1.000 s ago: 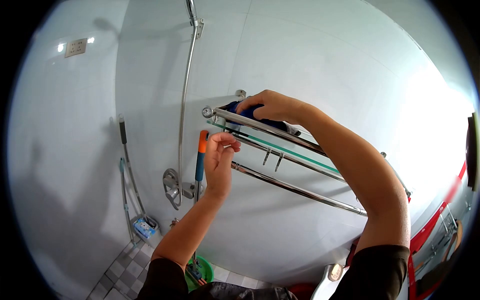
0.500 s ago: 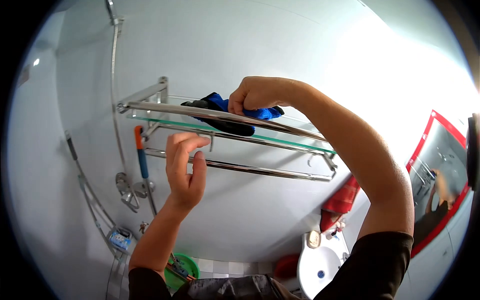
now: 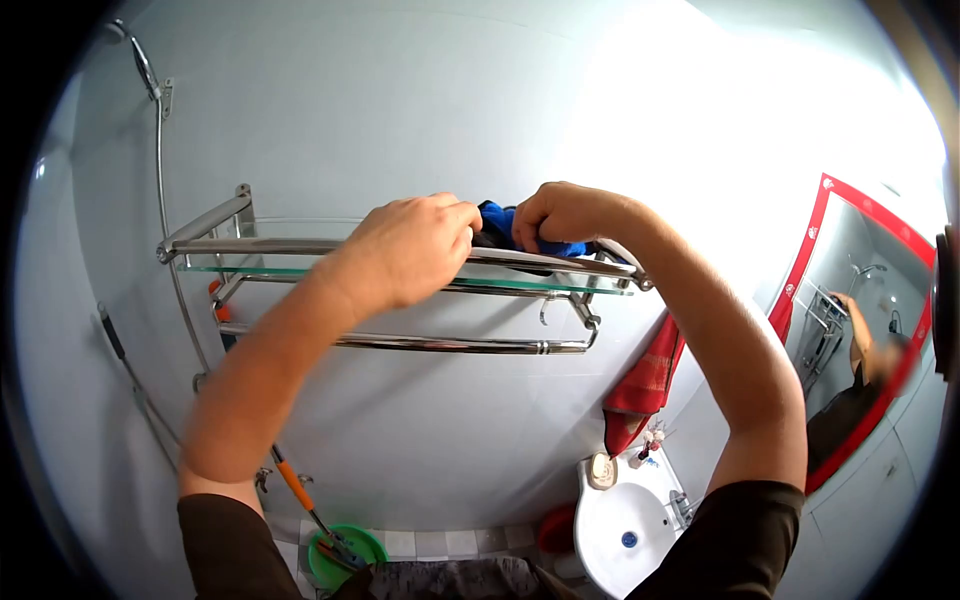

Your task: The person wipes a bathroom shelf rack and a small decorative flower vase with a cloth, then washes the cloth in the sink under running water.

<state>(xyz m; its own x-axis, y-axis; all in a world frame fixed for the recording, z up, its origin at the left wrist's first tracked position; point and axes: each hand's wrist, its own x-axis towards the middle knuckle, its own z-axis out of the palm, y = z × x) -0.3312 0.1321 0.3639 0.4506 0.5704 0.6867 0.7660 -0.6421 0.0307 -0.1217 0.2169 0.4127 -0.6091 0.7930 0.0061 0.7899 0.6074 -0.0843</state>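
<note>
A blue-and-black cloth (image 3: 560, 248) lies bunched on the glass shelf (image 3: 300, 271) of a chrome wall rack, behind its front rail (image 3: 270, 245). My right hand (image 3: 560, 215) reaches over the rail from the right, fingers closed and pressed into the blue part. From the left, my left hand (image 3: 410, 245) comes up over the rail with its fingers curled together at the dark left end of the cloth. Its fingertips are partly hidden, but they appear to pinch the cloth.
Under the shelf runs a lower towel bar (image 3: 460, 346). A red towel (image 3: 645, 385) hangs at right, above a white sink (image 3: 610, 505), beside a red-framed mirror (image 3: 850, 290). A green basin (image 3: 375, 543) with an orange-handled tool stands on the floor. A shower hose (image 3: 160, 170) hangs left.
My left hand has risen from below the shelf to the cloth, its fingers curling closed. The view has shifted, and the cloth and right hand are nearer the rack's right end.
</note>
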